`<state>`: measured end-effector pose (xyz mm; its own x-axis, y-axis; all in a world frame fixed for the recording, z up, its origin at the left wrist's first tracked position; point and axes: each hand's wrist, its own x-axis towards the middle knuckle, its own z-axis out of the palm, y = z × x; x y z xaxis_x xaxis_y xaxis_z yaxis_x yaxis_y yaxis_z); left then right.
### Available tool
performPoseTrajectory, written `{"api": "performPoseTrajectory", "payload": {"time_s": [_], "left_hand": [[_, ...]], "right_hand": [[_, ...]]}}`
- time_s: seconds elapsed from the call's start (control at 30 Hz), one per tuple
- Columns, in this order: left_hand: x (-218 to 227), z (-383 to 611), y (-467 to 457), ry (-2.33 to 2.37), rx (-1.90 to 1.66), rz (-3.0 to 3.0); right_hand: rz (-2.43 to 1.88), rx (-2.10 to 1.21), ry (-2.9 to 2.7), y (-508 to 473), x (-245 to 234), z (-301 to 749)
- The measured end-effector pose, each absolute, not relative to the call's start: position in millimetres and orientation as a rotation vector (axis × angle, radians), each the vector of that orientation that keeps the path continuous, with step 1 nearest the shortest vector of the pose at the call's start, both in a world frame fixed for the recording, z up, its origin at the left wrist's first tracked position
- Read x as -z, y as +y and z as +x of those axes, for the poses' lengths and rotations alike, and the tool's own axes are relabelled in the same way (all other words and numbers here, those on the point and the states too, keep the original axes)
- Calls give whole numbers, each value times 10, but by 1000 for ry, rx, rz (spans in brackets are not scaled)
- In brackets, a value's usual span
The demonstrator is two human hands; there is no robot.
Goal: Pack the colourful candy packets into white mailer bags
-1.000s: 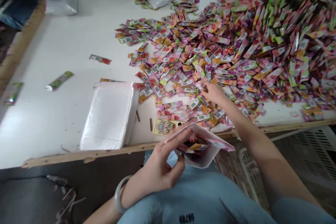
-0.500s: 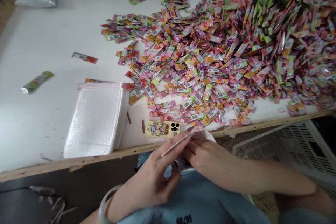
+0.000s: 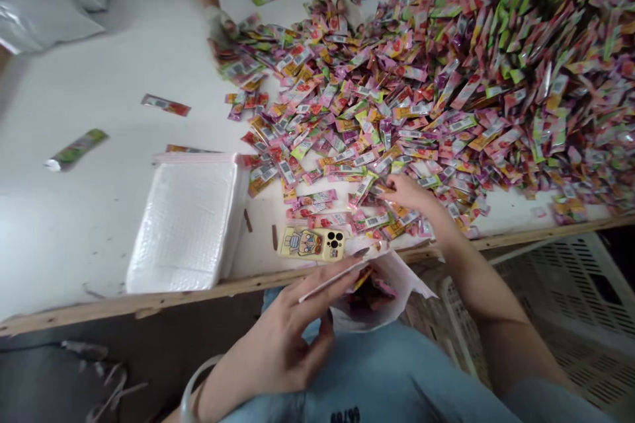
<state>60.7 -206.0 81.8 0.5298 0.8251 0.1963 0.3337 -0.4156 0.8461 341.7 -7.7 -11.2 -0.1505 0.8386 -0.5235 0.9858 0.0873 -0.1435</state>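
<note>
My left hand (image 3: pixel 307 317) grips the near-left rim of a white mailer bag (image 3: pixel 401 307), its edge running between my fingers. The bag's mouth gapes upward, and several colourful sachets (image 3: pixel 370 294) lie inside it. My right hand (image 3: pixel 407 192) is over the table at the near side of a large pile of sachets (image 3: pixel 357 99). Its fingers are curled in a pinch on a small sachet (image 3: pixel 366 189), partly hidden by the fingertips. A phone in a yellow cartoon case (image 3: pixel 310 243) lies just beyond my left hand.
A stack of white bubble mailers (image 3: pixel 183 225) lies left of the phone. Across the table, another person's gloved hands (image 3: pixel 221 30) are among the sachets. Silvery bags (image 3: pixel 49 10) lie far left. Two loose sachets (image 3: pixel 166 105) sit apart. A white plastic crate (image 3: pixel 560 291) stands below the table edge at right.
My right hand has moved out from the bag's mouth to the sachet pile, uncovering the sachets inside. My left hand stays on the rim. Another person's hands and more silvery bag have come into view.
</note>
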Motion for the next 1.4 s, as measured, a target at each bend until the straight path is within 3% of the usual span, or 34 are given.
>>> {"api": "performPoseTrajectory", "payload": {"time_s": [0.23, 0.4, 0.63, 0.93, 1.27, 1.4], "left_hand": [[-829, 637, -1978, 853, -824, 1917], [-922, 678, -1996, 856, -831, 1917], [-855, 657, -2030, 774, -820, 1831], [-809, 630, -2029, 732, -858, 1824], [-788, 593, -2019, 771, -849, 1829], [-780, 613, -2012, 729, -870, 1819]], "right_hand": [[1810, 260, 2293, -211, -287, 3785], [1155, 355, 2533, -247, -108, 3233], [1160, 278, 2652, 28, -71, 3305], [1221, 739, 2667, 289, -84, 2970], [1500, 1721, 2402, 396, 13, 3164], [1441, 1630, 2512, 201, -48, 2799]]}}
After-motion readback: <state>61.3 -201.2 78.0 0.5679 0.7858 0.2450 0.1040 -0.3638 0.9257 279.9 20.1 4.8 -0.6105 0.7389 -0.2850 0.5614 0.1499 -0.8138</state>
